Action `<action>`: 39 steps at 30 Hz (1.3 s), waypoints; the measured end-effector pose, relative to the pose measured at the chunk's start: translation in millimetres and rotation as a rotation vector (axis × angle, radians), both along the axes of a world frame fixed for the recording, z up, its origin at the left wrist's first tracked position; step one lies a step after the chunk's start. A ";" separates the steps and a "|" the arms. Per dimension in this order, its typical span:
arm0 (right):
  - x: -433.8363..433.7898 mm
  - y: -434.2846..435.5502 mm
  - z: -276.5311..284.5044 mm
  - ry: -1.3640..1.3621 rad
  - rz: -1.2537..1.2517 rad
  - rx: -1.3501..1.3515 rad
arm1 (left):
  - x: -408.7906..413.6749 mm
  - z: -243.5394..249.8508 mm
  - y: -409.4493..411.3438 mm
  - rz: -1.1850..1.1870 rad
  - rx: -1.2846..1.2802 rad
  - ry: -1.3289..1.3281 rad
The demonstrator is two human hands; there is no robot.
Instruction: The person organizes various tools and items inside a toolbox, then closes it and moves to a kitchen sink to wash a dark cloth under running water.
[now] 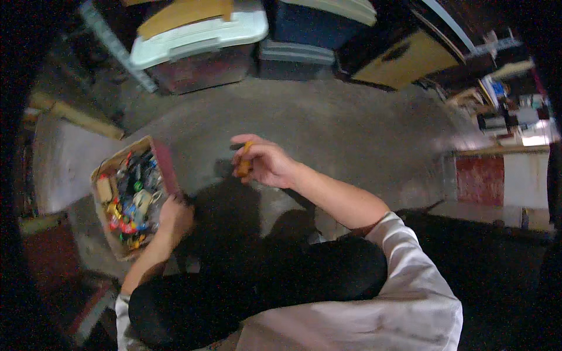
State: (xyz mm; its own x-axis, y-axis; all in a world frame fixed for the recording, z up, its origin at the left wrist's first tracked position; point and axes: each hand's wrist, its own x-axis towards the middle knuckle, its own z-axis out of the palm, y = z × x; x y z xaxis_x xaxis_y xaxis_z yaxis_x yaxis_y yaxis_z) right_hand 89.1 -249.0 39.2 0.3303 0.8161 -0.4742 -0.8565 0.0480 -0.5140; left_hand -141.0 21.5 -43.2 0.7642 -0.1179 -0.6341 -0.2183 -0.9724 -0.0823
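Note:
At the left, my left hand (175,215) grips the near right wall of an open box (166,164) with a dark red side. Inside the box lies a jumble of small items (138,199), among them green, yellow, red, blue and black pieces too blurred to name. Right of the box, my right hand (263,162) is raised over the floor with its fingers curled around a small orange object (245,164). A dark piece pokes out by the fingertips; whether it belongs to the orange object I cannot tell.
Ahead stand a lidded plastic bin (199,66) with a white lid, a grey-lidded bin (296,57) and a cardboard piece (408,59). A wooden bar (88,120) lies at the left. Cluttered shelves (500,149) stand at the right. Concrete floor (333,118) shows between.

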 end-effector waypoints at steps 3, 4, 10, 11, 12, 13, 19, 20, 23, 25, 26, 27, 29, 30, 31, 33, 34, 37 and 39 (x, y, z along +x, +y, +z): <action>14.6 -4.4 -23.7 -0.100 0.051 -0.082 | -24.5 -9.4 10.7 -0.068 0.057 0.028; 28.5 -9.2 -19.0 -0.114 0.077 -0.143 | -29.1 -2.4 10.2 0.005 0.032 0.096; 67.1 -28.2 -3.6 -0.326 -0.170 -0.233 | 15.7 79.3 32.2 0.394 -0.564 0.234; 74.5 -40.4 7.5 -0.277 -0.228 -0.248 | 31.9 116.3 25.6 0.478 -0.721 0.183; 80.9 -48.5 21.8 -0.234 -0.285 -0.250 | 64.2 184.6 2.1 0.678 -0.625 0.317; 89.0 -58.4 37.0 -0.195 -0.350 -0.256 | 67.3 216.7 -6.5 0.673 -0.753 0.170; 99.5 -113.9 135.7 -0.065 -0.762 -0.290 | -10.5 312.5 -116.5 0.086 -0.808 0.178; 89.2 -125.8 146.6 -0.052 -0.838 -0.363 | 12.2 313.4 -160.0 0.054 -0.582 0.456; 113.6 -184.0 99.1 0.128 -0.994 -0.519 | 54.9 335.0 -224.8 -0.246 -0.316 0.854; 93.2 -205.9 114.9 0.285 -1.109 -0.605 | 56.0 352.6 -235.8 -0.214 -0.276 0.832; 80.0 -225.8 117.0 0.331 -1.185 -0.632 | 60.4 360.9 -244.1 -0.193 -0.281 0.802; 71.6 -236.1 118.3 0.365 -1.216 -0.649 | 65.2 373.3 -248.3 -0.123 -0.300 0.767; 72.2 -203.1 130.8 0.450 -1.101 -0.492 | 105.5 412.0 -220.1 -0.056 -0.277 0.719; 55.7 -208.4 128.8 0.508 -1.088 -0.550 | 111.5 425.0 -214.3 -0.018 -0.280 0.699; 41.7 -217.5 125.7 0.550 -1.086 -0.600 | 135.0 439.9 -211.9 0.000 -0.294 0.671; 41.7 -252.0 104.1 0.598 -1.118 -0.743 | 189.1 459.3 -210.7 -0.013 -0.342 0.601; 47.4 -255.0 134.4 0.608 -1.094 -0.791 | 214.2 467.4 -194.4 -0.010 -0.369 0.568; 99.6 -325.4 257.6 0.546 -0.890 -0.898 | 272.5 495.2 -176.3 -0.022 -0.386 0.436; 131.6 -396.2 283.4 0.460 -1.007 -0.867 | 327.8 511.2 -192.9 -0.123 -0.435 0.358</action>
State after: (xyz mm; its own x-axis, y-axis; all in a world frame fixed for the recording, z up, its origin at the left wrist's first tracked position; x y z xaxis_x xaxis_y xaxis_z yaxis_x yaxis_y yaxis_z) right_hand 220.8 -645.2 322.5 0.2698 -0.2780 -0.9219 -0.7424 0.5497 -0.3830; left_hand 186.8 -171.5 468.0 0.4749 -0.5001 -0.7241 -0.2727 -0.8659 0.4193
